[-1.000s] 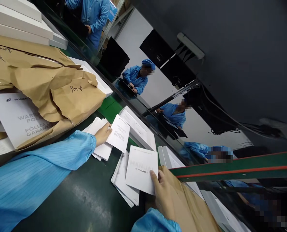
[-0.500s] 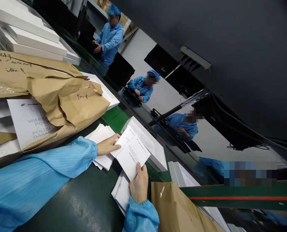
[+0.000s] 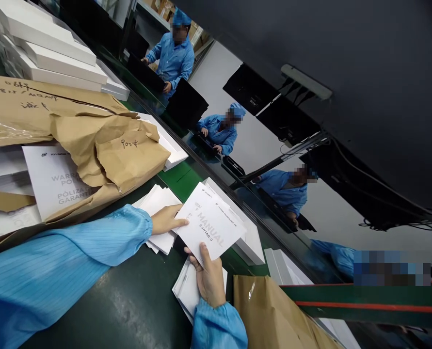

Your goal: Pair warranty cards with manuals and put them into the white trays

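Observation:
My right hand (image 3: 211, 278) pinches a white manual (image 3: 219, 228) at its lower edge, thumb on top of the cover. My left hand (image 3: 168, 220) grips the left edge of a white warranty leaflet (image 3: 194, 198), which lies mostly behind the manual, so the two overlap. Beneath my left hand is a loose stack of white leaflets (image 3: 157, 198). A second stack of white booklets (image 3: 186, 285) lies below my right hand, partly covered by it. Just beyond the papers, an open white box (image 3: 252, 248) is partly hidden by them.
A torn brown paper package (image 3: 136, 160) with warranty leaflets (image 3: 61, 182) inside lies left. White boxes (image 3: 59, 60) are piled at upper left. Another brown package (image 3: 255, 310) stands at lower right, near a green rail (image 3: 346, 303). Co-workers (image 3: 177, 53) sit or stand across the line.
The manual has shifted up and right and now overlaps more of the warranty leaflet. My right hand has turned, with more of its fingers under the manual. The view has shifted slightly.

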`<state>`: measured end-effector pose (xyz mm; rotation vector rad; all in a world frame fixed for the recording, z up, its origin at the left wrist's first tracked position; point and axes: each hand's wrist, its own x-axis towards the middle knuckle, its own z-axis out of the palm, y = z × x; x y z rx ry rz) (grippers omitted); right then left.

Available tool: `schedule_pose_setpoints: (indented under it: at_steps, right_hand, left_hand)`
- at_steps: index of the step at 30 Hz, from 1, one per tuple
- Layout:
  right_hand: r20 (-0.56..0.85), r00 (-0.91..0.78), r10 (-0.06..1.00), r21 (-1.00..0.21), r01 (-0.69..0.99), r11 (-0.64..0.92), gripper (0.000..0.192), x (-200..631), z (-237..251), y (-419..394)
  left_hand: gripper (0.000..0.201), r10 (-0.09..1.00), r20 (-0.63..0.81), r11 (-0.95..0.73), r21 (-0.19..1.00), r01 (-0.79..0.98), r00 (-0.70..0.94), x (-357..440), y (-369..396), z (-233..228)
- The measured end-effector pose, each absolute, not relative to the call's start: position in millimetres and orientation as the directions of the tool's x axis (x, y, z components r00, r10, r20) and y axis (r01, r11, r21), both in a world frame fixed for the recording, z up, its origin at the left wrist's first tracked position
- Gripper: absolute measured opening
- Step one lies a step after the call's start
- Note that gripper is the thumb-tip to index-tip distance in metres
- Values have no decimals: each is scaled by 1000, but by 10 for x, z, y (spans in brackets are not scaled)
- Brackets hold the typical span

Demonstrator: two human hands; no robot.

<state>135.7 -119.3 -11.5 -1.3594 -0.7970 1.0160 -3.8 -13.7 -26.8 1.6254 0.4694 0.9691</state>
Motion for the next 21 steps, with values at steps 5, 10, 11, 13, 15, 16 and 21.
schedule_pose_setpoints:
  at_steps: [5, 10, 11, 13, 15, 16, 21]
  right_hand:
    - [-10, 378, 926, -1000, -9, -7, 39, 1355, -130, -1199]
    - [32, 379, 925, -998, -42, 52, 39, 1329, -144, -1192]
    - [36, 381, 924, -998, -41, 56, 38, 1329, -148, -1189]
    - [31, 374, 927, -999, -25, 44, 32, 1339, -162, -1187]
    - [21, 367, 930, -1000, 2, 22, 26, 1356, -177, -1190]
    - [17, 363, 932, -1000, 15, 12, 25, 1364, -183, -1192]
    - [16, 359, 933, -999, 46, 0, 28, 1365, -183, -1200]
  left_hand:
    - [35, 686, 285, -290, 951, -108, 670, -62, -127, -219]
    - [31, 713, 237, -244, 966, -84, 660, -75, -161, -184]
    - [31, 717, 232, -238, 968, -82, 657, -74, -165, -185]
    - [33, 717, 224, -223, 971, -87, 661, -69, -166, -194]
    - [35, 704, 224, -209, 972, -105, 674, -62, -160, -211]
    - [36, 698, 224, -199, 973, -116, 680, -58, -157, -220]
    - [35, 687, 224, -167, 975, -150, 691, -51, -154, -244]
